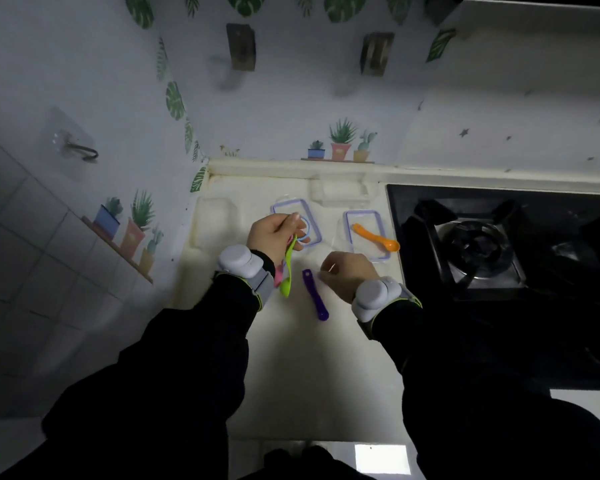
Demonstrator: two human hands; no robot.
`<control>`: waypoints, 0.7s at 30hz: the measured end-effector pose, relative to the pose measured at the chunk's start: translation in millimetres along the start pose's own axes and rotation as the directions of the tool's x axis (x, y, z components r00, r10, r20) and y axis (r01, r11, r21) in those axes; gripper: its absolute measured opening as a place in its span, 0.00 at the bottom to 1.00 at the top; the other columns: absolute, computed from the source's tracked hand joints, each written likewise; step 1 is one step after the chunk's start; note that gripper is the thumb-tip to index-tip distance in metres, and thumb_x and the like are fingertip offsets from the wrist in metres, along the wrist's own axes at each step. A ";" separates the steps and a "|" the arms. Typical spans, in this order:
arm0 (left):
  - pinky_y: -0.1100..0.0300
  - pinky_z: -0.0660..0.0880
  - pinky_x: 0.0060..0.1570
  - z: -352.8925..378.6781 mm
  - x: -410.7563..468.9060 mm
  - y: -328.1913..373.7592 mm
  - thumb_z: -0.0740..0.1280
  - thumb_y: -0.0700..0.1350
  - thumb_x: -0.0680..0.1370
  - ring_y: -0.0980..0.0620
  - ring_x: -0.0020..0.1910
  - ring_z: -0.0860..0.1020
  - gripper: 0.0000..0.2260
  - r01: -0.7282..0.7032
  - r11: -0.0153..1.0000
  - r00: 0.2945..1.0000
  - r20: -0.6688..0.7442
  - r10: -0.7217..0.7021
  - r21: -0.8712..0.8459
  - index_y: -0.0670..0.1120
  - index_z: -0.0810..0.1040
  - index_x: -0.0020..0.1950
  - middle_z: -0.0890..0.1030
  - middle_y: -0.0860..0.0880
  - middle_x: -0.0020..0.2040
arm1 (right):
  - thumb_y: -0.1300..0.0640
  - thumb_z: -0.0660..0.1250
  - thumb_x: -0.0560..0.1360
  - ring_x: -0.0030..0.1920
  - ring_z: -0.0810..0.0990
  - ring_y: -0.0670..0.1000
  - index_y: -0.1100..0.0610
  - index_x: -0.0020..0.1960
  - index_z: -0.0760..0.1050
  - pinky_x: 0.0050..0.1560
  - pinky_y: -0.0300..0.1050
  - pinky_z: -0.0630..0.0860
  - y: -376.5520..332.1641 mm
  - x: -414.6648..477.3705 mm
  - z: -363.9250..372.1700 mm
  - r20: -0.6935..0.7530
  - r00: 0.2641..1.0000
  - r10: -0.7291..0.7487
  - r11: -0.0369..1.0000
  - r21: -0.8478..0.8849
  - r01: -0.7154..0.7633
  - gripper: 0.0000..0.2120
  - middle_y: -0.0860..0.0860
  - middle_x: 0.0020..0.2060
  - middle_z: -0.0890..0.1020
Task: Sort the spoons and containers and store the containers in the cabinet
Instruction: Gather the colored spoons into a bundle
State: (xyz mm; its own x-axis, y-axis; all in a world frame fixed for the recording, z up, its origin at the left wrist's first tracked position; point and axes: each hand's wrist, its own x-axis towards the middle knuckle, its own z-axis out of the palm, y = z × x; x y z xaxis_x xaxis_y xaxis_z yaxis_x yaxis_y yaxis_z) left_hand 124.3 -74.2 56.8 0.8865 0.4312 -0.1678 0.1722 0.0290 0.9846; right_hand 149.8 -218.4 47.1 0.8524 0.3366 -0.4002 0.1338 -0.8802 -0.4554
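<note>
My left hand [274, 235] is shut on a green spoon [287, 278] and a pink spoon [278, 276], which hang down from it with a blue ring [305, 230] at the fingers. A purple spoon [315, 295] lies on the white counter, just left of my right hand [349, 271]. That hand hovers low with fingers curled; whether it touches the purple spoon is unclear. An orange spoon [376, 237] rests across a clear lid with a blue rim [381, 216]. A second blue-rimmed lid [314, 216] lies behind my left hand.
Two clear containers stand on the counter [309, 375], one at the left [215, 220] and one at the back [340, 192]. A black gas stove [478, 240] borders the counter on the right. Patterned walls close the left and back.
</note>
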 end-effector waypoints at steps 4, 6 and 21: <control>0.69 0.72 0.26 22.7 13.8 10.8 0.62 0.42 0.79 0.61 0.21 0.75 0.13 -0.043 0.999 0.998 0.035 0.042 0.018 0.47 0.76 0.34 0.79 0.53 0.28 | 0.52 0.65 0.74 0.63 0.77 0.55 0.54 0.50 0.79 0.57 0.44 0.71 22.6 8.7 -30.0 -0.126 0.992 0.020 1.000 0.025 -0.017 0.09 0.53 0.58 0.82; 0.70 0.70 0.23 35.4 21.9 13.7 0.61 0.43 0.79 0.61 0.20 0.75 0.13 -0.053 0.997 0.998 0.046 0.051 0.047 0.46 0.75 0.35 0.76 0.50 0.30 | 0.52 0.64 0.74 0.60 0.78 0.57 0.55 0.50 0.79 0.56 0.45 0.72 37.0 21.8 -43.4 -0.173 0.981 0.086 0.996 0.027 -0.083 0.09 0.54 0.59 0.81; 0.69 0.63 0.26 50.2 56.0 -35.9 0.52 0.40 0.82 0.57 0.26 0.67 0.16 0.136 0.984 0.989 -0.074 -0.128 0.113 0.47 0.66 0.34 0.68 0.49 0.32 | 0.31 0.58 0.72 0.60 0.76 0.59 0.56 0.55 0.77 0.59 0.48 0.72 86.7 106.1 -43.0 -0.081 0.981 0.176 0.984 -0.024 -0.178 0.30 0.57 0.58 0.76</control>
State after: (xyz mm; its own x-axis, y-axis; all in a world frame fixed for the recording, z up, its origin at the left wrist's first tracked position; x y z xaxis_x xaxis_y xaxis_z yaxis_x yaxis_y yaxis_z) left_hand 189.3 -96.3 9.7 0.8232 0.4890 -0.2885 0.3387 -0.0151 0.9408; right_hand 273.5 -273.3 -0.7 0.9009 0.1482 -0.4080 -0.0084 -0.9338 -0.3578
